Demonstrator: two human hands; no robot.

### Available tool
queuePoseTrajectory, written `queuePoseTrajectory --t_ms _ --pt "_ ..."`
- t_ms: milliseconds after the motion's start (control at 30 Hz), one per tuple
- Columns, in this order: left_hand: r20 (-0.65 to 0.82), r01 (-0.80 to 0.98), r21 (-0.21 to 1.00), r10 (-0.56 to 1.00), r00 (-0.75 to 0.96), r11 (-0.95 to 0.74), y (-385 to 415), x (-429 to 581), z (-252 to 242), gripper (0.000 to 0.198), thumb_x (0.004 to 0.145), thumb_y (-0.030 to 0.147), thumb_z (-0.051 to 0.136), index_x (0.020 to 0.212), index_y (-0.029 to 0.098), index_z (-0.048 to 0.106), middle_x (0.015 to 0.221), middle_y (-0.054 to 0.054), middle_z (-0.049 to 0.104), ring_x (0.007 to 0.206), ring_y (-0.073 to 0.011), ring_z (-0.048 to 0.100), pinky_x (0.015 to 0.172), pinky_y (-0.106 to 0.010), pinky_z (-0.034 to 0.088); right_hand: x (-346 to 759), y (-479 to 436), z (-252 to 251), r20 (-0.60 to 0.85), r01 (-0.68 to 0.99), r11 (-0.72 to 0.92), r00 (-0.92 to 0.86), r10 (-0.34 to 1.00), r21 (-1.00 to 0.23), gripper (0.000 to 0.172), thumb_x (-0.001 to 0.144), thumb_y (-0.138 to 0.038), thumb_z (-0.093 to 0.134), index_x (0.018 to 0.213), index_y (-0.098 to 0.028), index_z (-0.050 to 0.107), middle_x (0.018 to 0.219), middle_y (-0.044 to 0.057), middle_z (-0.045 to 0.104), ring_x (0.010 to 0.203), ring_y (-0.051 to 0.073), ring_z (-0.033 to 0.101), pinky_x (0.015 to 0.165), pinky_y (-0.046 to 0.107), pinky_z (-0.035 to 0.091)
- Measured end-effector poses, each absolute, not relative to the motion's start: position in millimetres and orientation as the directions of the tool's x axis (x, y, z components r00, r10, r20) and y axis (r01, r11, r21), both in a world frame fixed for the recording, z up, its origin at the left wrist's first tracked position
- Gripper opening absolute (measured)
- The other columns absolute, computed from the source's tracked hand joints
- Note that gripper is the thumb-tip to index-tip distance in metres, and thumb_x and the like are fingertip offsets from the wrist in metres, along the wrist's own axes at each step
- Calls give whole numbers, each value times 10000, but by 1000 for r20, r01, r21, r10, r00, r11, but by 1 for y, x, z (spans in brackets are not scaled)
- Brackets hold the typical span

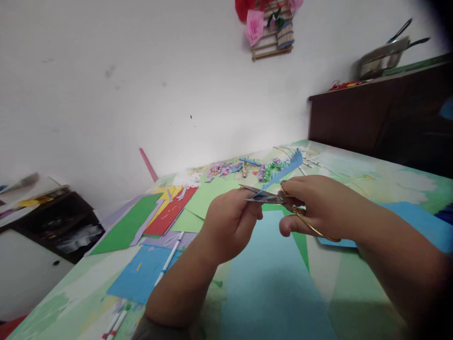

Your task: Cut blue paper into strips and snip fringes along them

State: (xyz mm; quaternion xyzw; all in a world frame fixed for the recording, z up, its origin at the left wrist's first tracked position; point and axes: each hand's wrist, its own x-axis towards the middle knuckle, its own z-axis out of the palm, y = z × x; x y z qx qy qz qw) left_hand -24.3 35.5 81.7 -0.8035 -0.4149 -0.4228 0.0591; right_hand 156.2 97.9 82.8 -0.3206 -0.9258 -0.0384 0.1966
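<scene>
- Head view: your left hand (230,222) has its fingers together, pinched on the near end of a blue paper strip (285,174); their exact hold is partly hidden.
- Your right hand (318,205) is clamped on the scissors (269,199), thumb and fingers at the gold handles, the blades parted at the strip.
- The strip is held above the middle of the tabletop (347,278), its fringed end pointing toward the far edge.
- The blade tips lie right at your left fingers, contact unclear; a full squeeze could nick skin.
- Cutting too deep could sever the strip, as it looks narrow; a slack hold could let it fold between the blades.
- A light blue sheet (272,274) runs from below your hands to the near edge; dropped scissors could mark it.
- Paper curls (269,172) lie toward the far edge; a sweeping strip could scatter them.
</scene>
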Motion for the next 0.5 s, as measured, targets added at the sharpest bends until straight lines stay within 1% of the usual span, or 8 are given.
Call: queuePoseTrajectory --t_ms 133,267,367,500 --pt "737 694 249 597 316 -675 34 -25 82 224 816 148 397 619 162 502 581 24 550 471 -52 456 499 -186 358 157 97 83 410 611 791 -714 568 -31 479 687 -672 410 590 -204 379 549 -1 465 495 129 396 472 240 214" --pt "709 672 306 632 311 -674 33 -26 83 227 811 145 406 606 161 502 552 29 532 454 -48 443 472 -177 351 157 96 84 435 626 780 -701 566 -6 534 647 -734 379 587 -203 390 540 2 474 490 133 408 475 246 220" --pt "648 617 417 694 313 -668 33 -27 86 242 810 147 406 587 158 500 503 35 494 438 -48 438 448 -170 351 157 96 85 447 636 771 -700 557 35 549 647 -742 364 576 -200 411 536 10 484 495 137 417 477 251 220" --pt "520 455 664 804 289 -593 34 -27 88 271 819 182 412 561 150 489 470 44 467 411 -36 431 414 -152 350 157 97 85 448 649 759 -697 561 60 562 645 -748 352 559 -197 421 522 16 480 495 139 420 474 251 219"
